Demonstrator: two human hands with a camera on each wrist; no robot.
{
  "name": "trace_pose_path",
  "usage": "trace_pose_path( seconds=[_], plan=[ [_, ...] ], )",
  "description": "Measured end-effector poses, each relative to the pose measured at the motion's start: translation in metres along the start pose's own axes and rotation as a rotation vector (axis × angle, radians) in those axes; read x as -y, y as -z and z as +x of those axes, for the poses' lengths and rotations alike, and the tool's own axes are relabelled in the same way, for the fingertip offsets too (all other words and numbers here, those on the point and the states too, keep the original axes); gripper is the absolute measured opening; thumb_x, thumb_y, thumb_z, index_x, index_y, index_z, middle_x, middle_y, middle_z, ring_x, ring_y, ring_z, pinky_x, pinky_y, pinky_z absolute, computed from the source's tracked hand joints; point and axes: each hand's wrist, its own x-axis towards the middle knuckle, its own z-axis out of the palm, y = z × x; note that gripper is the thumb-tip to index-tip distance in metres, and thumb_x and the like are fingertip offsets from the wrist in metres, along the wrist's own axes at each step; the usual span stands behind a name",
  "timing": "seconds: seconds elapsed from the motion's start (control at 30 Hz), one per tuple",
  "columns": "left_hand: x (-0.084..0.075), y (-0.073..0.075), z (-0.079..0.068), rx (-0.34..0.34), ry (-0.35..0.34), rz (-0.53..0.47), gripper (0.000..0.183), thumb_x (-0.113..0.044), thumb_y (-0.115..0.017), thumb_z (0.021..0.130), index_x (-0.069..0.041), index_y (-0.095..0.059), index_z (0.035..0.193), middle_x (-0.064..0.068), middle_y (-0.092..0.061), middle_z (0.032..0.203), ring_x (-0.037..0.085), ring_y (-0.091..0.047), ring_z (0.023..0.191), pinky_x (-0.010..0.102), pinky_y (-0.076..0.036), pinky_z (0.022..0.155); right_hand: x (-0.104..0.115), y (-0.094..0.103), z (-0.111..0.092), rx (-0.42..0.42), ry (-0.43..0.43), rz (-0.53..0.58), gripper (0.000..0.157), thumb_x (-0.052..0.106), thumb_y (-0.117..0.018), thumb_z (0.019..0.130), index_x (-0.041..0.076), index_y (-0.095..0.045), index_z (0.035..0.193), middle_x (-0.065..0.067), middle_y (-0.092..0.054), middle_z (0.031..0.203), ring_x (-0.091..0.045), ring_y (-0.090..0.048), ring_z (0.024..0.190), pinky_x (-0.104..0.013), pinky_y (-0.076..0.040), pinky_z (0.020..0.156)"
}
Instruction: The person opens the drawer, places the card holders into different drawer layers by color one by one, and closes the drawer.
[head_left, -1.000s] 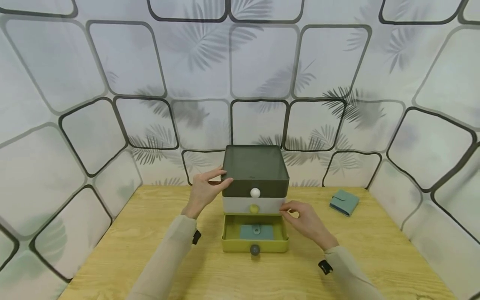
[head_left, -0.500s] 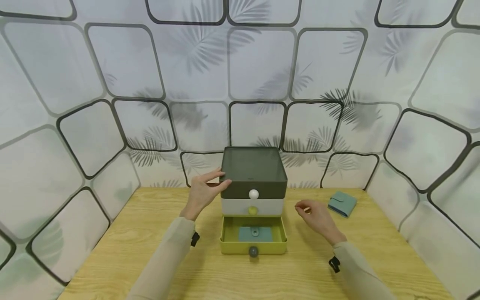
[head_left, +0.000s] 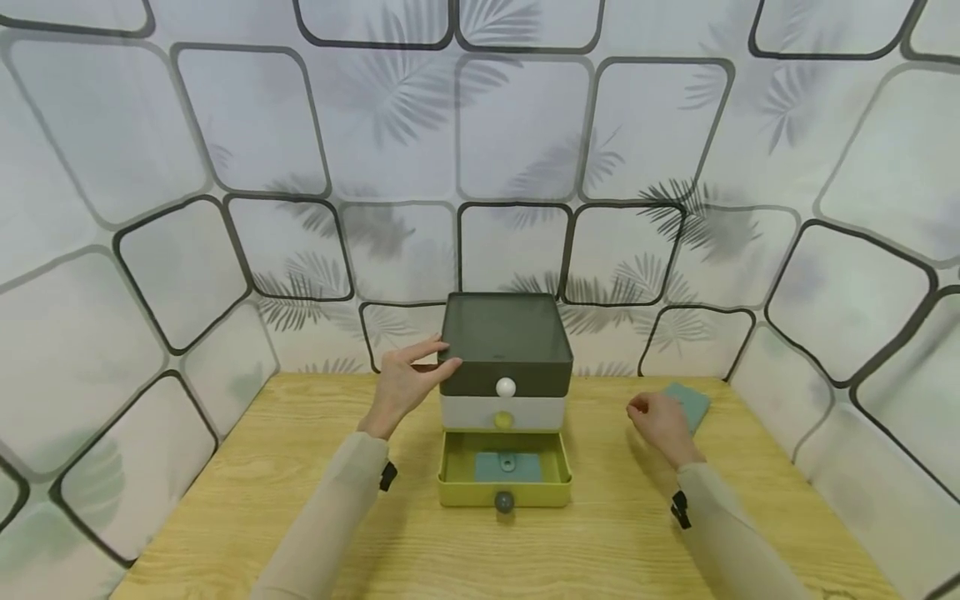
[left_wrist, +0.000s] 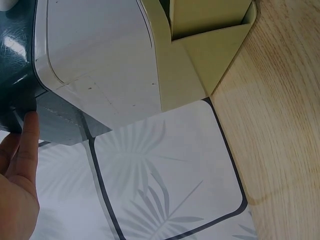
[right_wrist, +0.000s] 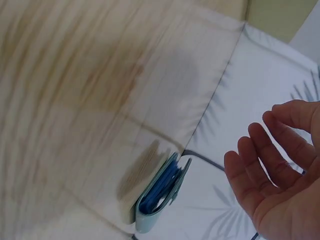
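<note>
A small desktop drawer unit (head_left: 506,329) has a dark top section, a white middle and a yellow-green base. Its bottom drawer (head_left: 540,493) is pulled out, with a flat teal snap-flap wallet (head_left: 487,468) lying inside. My left hand (head_left: 401,390) rests on the dark section's left side, its extended fingers and thumb touching the edge near the front corner. Beside the unit on the right, my right hand (head_left: 663,425) is in the air with loosely curled fingers and holds nothing. In the head view it partly covers a second teal wallet (head_left: 692,402), whose blue inside shows in the right wrist view.
All of this stands on a wooden table (head_left: 300,517). A patterned covering (head_left: 405,250) with dark frames and leaves encloses it at the back and both sides. Two upper drawers, with a white knob (head_left: 506,387) and a yellow knob (head_left: 502,420), are closed.
My right hand has let go of the unit's right side and moved right, to the second wallet. The left hand keeps its place, and the bottom drawer stays pulled out.
</note>
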Motion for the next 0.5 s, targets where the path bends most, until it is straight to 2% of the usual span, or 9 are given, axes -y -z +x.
trace_pose_path(
  seconds=[0.2,0.3,0.4,0.5],
  plan=[
    [0.000,0.001,0.001,0.011,-0.001,0.004,0.035,-0.014,-0.077,0.086,0.005,-0.070,0.115,0.024,-0.060,0.132,0.034,-0.068,0.106,0.031,-0.062,0.078,-0.018,0.006,0.003,0.004,-0.060,-0.001,0.026,0.011,-0.054,0.096,-0.009,-0.069,0.104,-0.026,-0.069,0.100,-0.038,-0.066,0.087,-0.050,-0.058,0.073],
    [-0.001,0.001,0.001,0.016,0.007,-0.001,0.035,-0.014,-0.077,0.086,0.005,-0.071,0.115,0.024,-0.060,0.132,0.034,-0.068,0.107,0.031,-0.062,0.078,-0.024,0.010,0.004,0.033,-0.105,-0.016,0.031,0.013,-0.051,0.096,-0.010,-0.067,0.110,-0.030,-0.067,0.108,-0.043,-0.065,0.095,-0.053,-0.057,0.075],
    [-0.001,0.001,-0.001,0.013,0.013,-0.007,0.035,-0.013,-0.077,0.086,0.005,-0.071,0.115,0.024,-0.059,0.132,0.033,-0.070,0.100,0.030,-0.062,0.077,-0.030,0.013,0.004,0.053,-0.150,-0.046,0.036,0.014,-0.048,0.096,-0.010,-0.063,0.119,-0.032,-0.062,0.120,-0.048,-0.060,0.105,-0.058,-0.055,0.077],
    [-0.001,0.001,-0.002,0.007,0.009,-0.007,0.034,-0.013,-0.077,0.086,0.005,-0.071,0.115,0.025,-0.059,0.132,0.034,-0.071,0.097,0.030,-0.062,0.076,-0.035,0.015,0.005,0.037,-0.148,-0.088,0.036,0.012,-0.049,0.095,-0.009,-0.062,0.121,-0.032,-0.059,0.123,-0.052,-0.056,0.108,-0.063,-0.054,0.078]
  ],
)
